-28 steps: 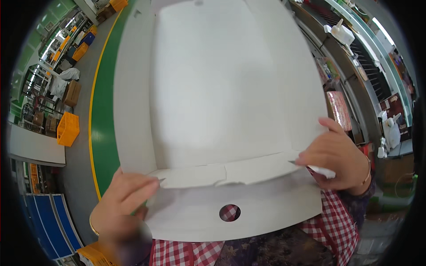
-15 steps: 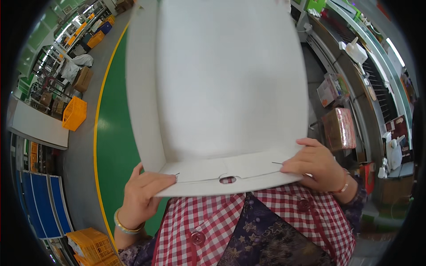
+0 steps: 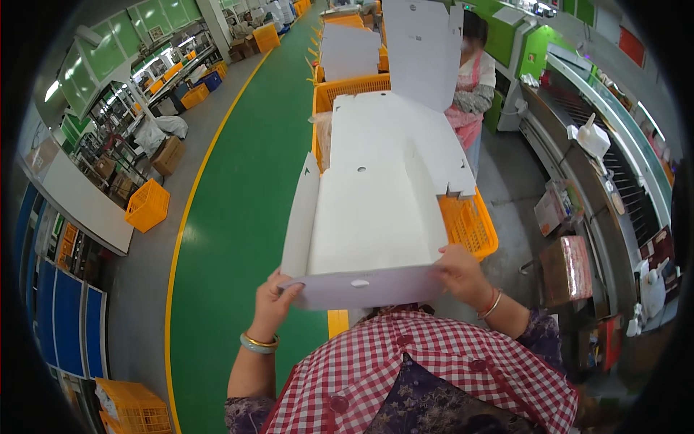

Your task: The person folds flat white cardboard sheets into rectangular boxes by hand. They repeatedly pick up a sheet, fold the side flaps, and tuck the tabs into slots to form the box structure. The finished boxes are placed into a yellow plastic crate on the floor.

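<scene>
Hands (image 3: 463, 275) gripping white folded carton blank (image 3: 369, 224), orange crate (image 3: 470, 224) beneath

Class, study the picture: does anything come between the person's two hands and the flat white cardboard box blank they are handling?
Nothing visible does. The left hand and right hand both grip the near folded edge of the flat white cardboard box blank directly, one at each end.

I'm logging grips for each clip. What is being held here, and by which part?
A white cardboard blank, held at its near folded flap: left hand on the left corner, right hand on the right end.
</scene>
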A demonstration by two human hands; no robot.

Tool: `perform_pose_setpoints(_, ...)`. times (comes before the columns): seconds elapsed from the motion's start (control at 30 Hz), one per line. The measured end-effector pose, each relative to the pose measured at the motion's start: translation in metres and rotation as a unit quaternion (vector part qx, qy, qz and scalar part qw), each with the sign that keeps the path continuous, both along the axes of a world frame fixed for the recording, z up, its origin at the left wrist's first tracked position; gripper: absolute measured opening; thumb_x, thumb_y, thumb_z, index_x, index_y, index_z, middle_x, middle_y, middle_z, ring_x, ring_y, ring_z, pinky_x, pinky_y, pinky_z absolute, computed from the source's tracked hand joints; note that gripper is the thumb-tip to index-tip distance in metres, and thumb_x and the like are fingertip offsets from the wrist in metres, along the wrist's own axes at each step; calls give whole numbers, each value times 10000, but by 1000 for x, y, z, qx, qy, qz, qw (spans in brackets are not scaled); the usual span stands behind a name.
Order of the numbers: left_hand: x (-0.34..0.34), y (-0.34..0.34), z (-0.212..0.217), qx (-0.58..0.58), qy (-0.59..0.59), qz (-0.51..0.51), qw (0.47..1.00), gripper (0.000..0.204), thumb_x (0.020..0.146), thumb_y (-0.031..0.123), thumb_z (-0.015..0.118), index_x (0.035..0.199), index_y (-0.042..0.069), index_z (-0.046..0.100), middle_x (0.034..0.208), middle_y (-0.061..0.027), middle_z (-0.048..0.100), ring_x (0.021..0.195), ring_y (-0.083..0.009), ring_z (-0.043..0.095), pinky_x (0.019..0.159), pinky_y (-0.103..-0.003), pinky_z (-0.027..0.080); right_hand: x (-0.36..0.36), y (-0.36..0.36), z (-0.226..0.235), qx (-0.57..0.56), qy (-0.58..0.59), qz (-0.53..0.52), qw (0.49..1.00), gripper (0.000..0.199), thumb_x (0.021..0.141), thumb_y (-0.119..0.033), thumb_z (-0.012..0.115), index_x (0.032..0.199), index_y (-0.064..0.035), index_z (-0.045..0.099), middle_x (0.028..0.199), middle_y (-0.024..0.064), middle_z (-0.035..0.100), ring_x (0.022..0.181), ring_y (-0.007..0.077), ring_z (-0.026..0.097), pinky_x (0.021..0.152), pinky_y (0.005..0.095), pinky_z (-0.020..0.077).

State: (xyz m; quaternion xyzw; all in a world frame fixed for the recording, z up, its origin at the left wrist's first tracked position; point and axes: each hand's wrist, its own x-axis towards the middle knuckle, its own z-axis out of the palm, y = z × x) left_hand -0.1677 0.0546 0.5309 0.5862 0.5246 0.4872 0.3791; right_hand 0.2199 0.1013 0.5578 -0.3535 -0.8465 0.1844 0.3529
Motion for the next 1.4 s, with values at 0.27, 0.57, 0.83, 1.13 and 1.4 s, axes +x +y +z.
perform_pose_setpoints(0.27,31,9,-158,-59,173,-29,983,136,839,206,670,856,75,702,854,-78,689,830,-261,626,831,-371,481,17,11,-163,-4,-52,-29,998,46,698,-136,710,720,-115,675,786,50,620,850,280,566,809,418,433)
perform_pose_setpoints(0.57,54,21,-131,-162,228,64,958,285,833,319,663,973,73,631,800,-129,647,843,-303,617,758,-405,466,14,16,-162,-137,-112,-100,979,240,775,-276,690,745,-38,681,843,131,630,850,340,550,750,421,435)
perform_pose_setpoints(0.83,60,19,-157,53,442,65,893,262,847,287,637,1016,88,609,1078,-118,589,1035,-294,550,953,-437,391,-24,6,-127,108,-132,-59,984,521,731,-262,735,1169,-39,565,1041,121,592,944,310,558,845,418,439)
perform_pose_setpoints(1.13,55,3,-156,166,409,-40,896,500,807,276,691,1186,-15,545,1151,-164,535,1098,-345,504,962,-419,417,-26,10,-165,36,-113,18,993,402,717,-193,723,1086,-75,614,975,103,582,911,284,553,828,404,446)
perform_pose_setpoints(1.4,46,24,-171,170,434,-95,879,380,754,176,690,1095,43,586,974,-124,580,937,-329,545,793,-439,433,-23,20,-163,100,-148,-25,984,302,675,-187,691,951,-92,616,862,87,565,838,276,552,715,411,439)
